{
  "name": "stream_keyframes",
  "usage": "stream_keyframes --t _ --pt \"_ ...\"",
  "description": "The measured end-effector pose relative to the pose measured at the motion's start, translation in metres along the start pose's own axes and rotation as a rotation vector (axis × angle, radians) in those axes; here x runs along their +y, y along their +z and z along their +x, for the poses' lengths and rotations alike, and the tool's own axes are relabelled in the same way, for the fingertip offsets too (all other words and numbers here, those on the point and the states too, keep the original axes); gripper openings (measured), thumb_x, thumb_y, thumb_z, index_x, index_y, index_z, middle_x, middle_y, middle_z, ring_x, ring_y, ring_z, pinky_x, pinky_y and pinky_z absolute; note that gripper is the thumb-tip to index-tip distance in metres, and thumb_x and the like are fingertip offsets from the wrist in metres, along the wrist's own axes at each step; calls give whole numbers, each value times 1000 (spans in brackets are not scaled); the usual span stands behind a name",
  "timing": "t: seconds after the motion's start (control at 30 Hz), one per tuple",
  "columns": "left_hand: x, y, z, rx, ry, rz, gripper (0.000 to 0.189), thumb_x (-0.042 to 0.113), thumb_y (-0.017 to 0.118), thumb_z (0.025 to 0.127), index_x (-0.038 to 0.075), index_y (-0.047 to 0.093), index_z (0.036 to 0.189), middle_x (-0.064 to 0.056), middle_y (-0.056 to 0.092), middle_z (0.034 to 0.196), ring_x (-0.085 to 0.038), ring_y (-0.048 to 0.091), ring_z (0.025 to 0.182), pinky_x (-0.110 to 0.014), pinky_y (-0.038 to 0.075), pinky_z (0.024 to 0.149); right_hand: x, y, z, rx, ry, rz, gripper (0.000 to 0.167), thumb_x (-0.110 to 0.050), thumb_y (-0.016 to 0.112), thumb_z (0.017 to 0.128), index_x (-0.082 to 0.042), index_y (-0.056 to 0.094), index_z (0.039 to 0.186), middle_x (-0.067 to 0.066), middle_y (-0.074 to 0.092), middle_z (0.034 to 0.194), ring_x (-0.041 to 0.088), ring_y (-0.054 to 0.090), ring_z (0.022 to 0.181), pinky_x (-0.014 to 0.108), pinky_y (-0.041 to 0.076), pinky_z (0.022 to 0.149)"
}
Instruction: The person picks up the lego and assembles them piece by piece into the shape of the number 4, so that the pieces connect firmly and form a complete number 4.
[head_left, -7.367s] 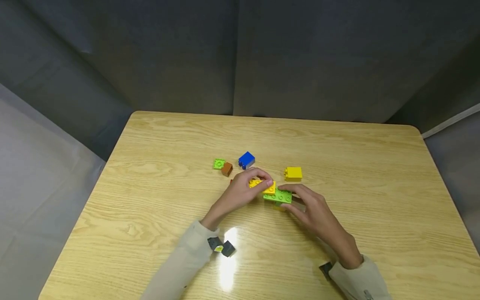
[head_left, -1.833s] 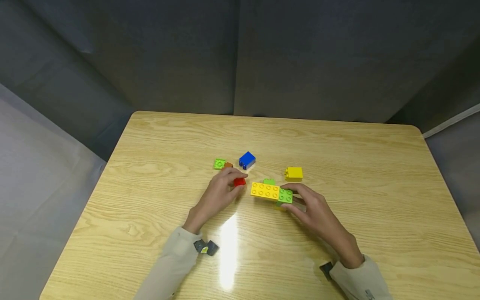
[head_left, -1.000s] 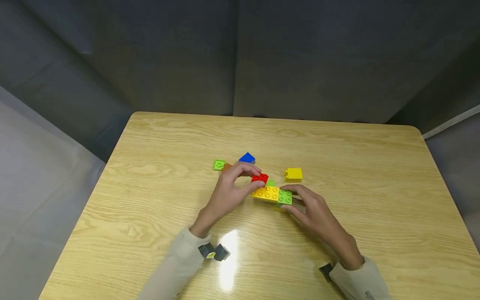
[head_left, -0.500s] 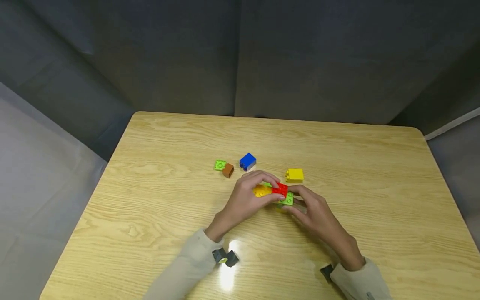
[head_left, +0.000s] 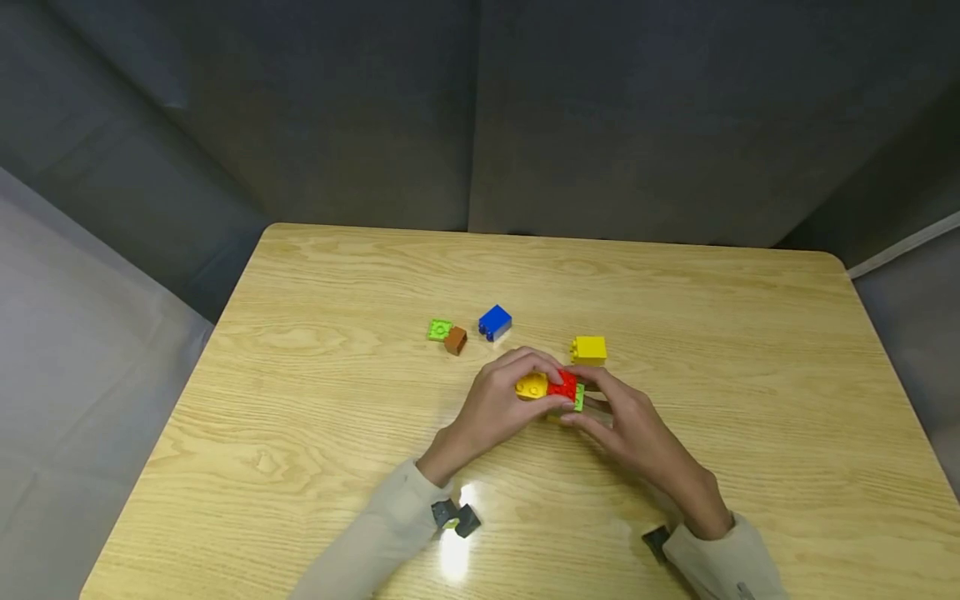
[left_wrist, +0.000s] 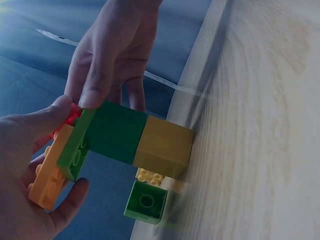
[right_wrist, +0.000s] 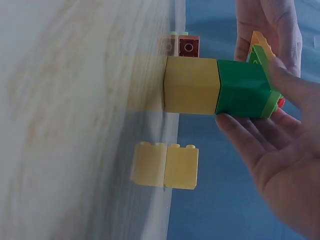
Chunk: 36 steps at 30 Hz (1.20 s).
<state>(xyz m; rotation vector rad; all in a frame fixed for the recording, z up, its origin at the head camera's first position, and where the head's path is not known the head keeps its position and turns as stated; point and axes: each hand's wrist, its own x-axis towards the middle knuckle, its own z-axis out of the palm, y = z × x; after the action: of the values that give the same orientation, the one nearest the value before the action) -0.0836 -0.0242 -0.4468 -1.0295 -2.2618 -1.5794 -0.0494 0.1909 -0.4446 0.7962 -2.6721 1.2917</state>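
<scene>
2 hands [head_left: 497, 406] [head_left: 632, 419] on 1 brick tower [left_wrist: 118, 131]

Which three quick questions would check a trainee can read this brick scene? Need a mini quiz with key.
1. True or false: the blue brick lies apart from the brown brick.

2. Multiple choice: which brick is the left hand pinching?
A) blue brick
B) brown brick
C) red brick

3. Fill in, using the wrist views: the dark green block sits directly on a ____ block.

Key:
1. True
2. C
3. yellow, as in the yellow block
</scene>
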Motion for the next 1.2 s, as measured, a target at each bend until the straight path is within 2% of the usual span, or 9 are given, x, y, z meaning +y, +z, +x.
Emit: stream_keyframes --t 0.17,0.33,0.43,0.63,0.87,1.07,1.2 --pt "1 -1 0 -2 8 12 27 11 92 79 7 71 96 -5 73 107 -14 68 107 -24 51 101 -1 -1 -1 -5 24 24 59 0 80 90 2 50 141 21 60 139 39 65 119 44 59 88" --pt "1 -1 0 -20 11 29 27 12 92 80 6 72 97 -5 73 108 -14 68 106 -23 51 101 -1 -1 -1 20 2 7 50 6 76 91 2 54 135 20 63 134 39 67 116 42 60 85" --pt "2 -4 1 -62 2 24 30 13 91 81 6 72 103 -5 72 111 -14 67 108 -22 50 101 -1 -2 -1 41 -27 4 49 9 78 88 2 57 132 18 65 131 38 67 116 40 61 84" --pt "5 -15 3 -159 -38 -2 48 8 90 82 3 66 124 -7 70 121 -17 65 114 -22 50 101 -1 -2 -1 84 -70 -16 51 10 82 83 2 59 128 14 68 129 34 67 117 42 61 83" --pt "4 -19 4 -199 -58 4 45 6 87 84 1 67 124 -9 72 122 -18 66 115 -20 49 101 0 -4 -1 69 -80 -5 55 11 80 85 -2 60 134 12 66 132 31 66 118 46 61 84" --pt "3 -18 4 -190 -44 18 44 6 88 84 0 68 122 -10 72 121 -19 67 114 -21 49 101 1 -7 -1 51 -114 7 52 11 80 85 -7 67 131 7 66 132 19 61 123 37 60 89" --pt "4 -18 4 -190 -49 20 43 6 88 84 0 68 122 -10 73 120 -20 68 112 -20 50 99 2 -8 -1 62 -127 -1 51 11 80 84 -8 69 130 6 66 131 20 62 122 24 55 95"
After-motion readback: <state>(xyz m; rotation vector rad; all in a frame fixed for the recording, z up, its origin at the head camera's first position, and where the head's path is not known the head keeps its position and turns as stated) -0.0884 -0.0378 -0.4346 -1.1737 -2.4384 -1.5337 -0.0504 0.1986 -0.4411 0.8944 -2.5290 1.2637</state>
